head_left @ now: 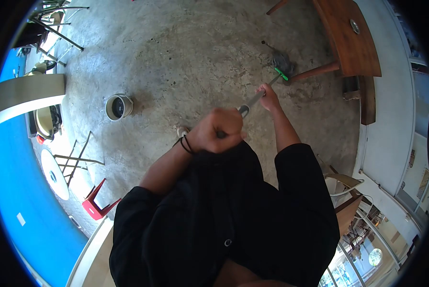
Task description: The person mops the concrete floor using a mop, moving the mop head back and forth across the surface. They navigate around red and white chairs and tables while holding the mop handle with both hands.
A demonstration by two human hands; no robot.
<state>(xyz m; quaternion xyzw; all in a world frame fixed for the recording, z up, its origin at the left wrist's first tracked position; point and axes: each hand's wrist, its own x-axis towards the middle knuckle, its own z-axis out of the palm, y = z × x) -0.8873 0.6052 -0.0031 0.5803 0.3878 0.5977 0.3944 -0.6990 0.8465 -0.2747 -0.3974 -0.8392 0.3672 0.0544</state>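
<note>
My left hand (219, 130), with dark bands at its wrist, is wrapped round the upper end of a mop handle (255, 98) in front of my body. Farther down the same handle, my right hand (270, 98) is closed round it. The handle slants away to the upper right, ending in a green clamp (281, 73). Dark grey mop strands (282, 62) lie on the concrete floor beside a wooden table leg (315, 71). To my left on the floor stands a pale bucket (128, 107) with something dark inside, perhaps water.
A wooden table (341, 33) stands at the upper right by a white wall (384, 119). Toward the left edge are a red stool (94, 206), a round white folding table (54, 174) and dark chair legs (56, 36). Behind me at the lower right is a chair (344, 182).
</note>
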